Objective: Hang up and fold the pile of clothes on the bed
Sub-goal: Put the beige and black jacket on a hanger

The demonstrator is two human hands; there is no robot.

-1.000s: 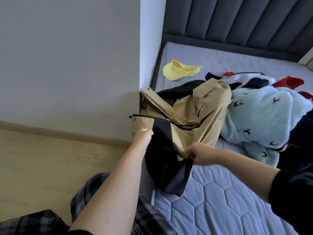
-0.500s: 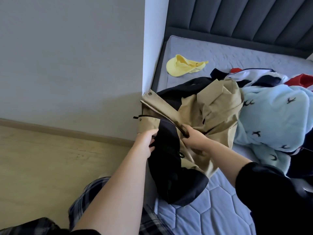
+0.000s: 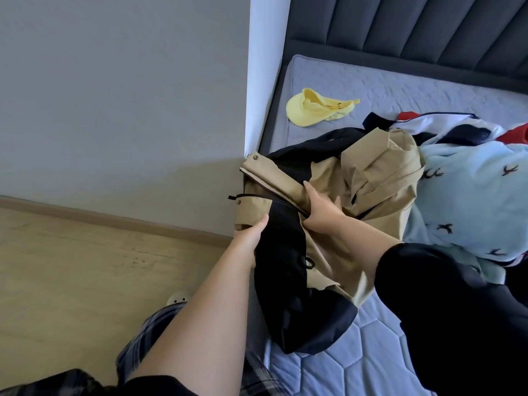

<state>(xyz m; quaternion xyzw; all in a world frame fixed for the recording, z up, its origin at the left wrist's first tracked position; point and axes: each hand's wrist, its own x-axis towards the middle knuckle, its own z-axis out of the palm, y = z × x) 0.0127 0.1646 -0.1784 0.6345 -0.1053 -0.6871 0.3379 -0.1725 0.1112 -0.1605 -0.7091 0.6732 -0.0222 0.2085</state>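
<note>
Tan-and-black jacket (image 3: 328, 224) in the head view, bunched at the left edge of the mattress (image 3: 357, 364), right up against the light blue fleece (image 3: 471, 201) of the pile. Left hand (image 3: 251, 232) clamped on the front edge, fingers tucked behind. Right hand (image 3: 320, 214) gripping the tan flap. Risky bit imo: could slip to the floor with a slack left grip, or drag the fleece along on a hard yank.

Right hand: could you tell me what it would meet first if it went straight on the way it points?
The right hand points up-left along the jacket it grips, so it would first meet the jacket's tan band; past that, probably the wall corner, though depth is unclear.
</note>
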